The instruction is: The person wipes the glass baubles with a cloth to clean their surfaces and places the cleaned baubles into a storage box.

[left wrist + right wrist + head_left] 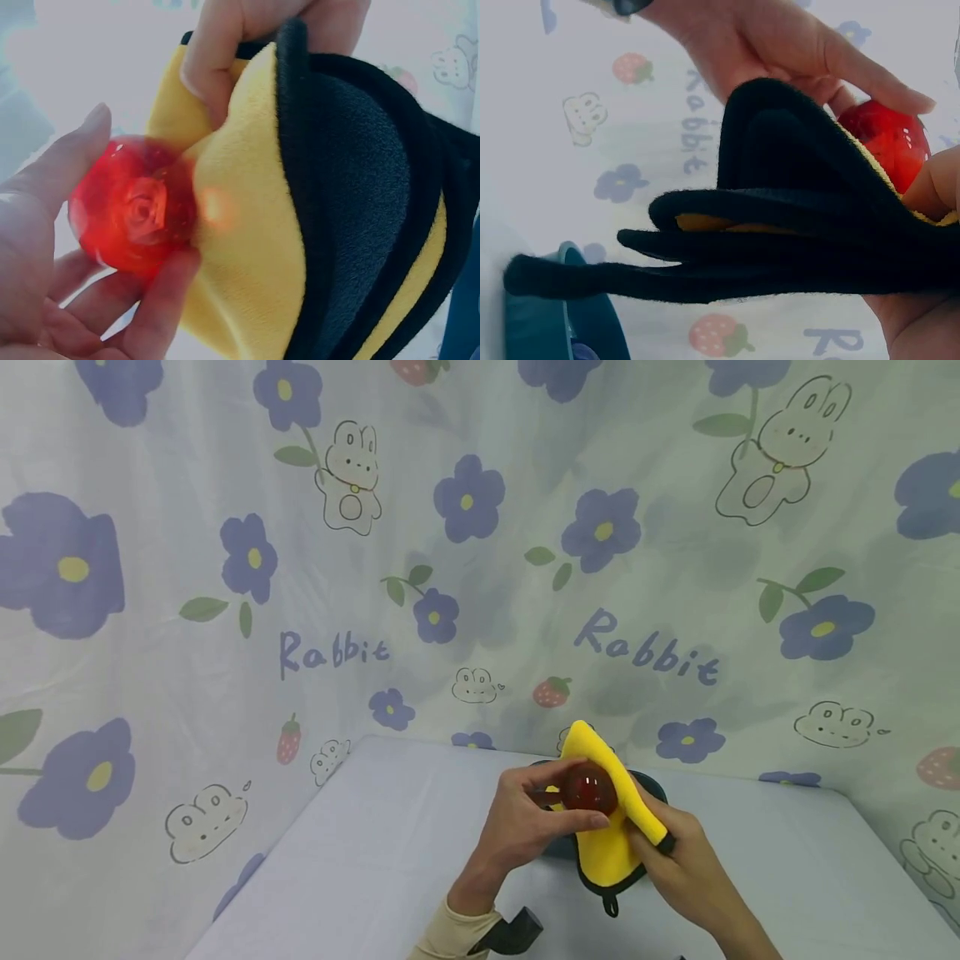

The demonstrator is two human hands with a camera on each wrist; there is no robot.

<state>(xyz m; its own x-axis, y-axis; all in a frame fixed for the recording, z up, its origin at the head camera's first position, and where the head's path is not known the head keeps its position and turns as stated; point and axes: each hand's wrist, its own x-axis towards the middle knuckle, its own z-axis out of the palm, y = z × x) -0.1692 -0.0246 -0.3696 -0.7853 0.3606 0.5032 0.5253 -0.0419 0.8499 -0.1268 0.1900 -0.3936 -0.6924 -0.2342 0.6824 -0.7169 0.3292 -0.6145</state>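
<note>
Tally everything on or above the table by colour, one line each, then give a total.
Red: 1, the ball held in the left hand.
Yellow and black: 1, the cloth gripped by the right hand.
Teal: 1, the dish, mostly hidden behind the cloth.
Total: 3

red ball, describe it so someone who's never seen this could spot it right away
Look at the pale table in front of the flower-and-rabbit curtain, where two hands meet above its far end. The left hand holds a red ball in its fingertips, against a yellow cloth with black edging gripped by the right hand. It is glossy, see-through red with a rose shape inside.
</note>
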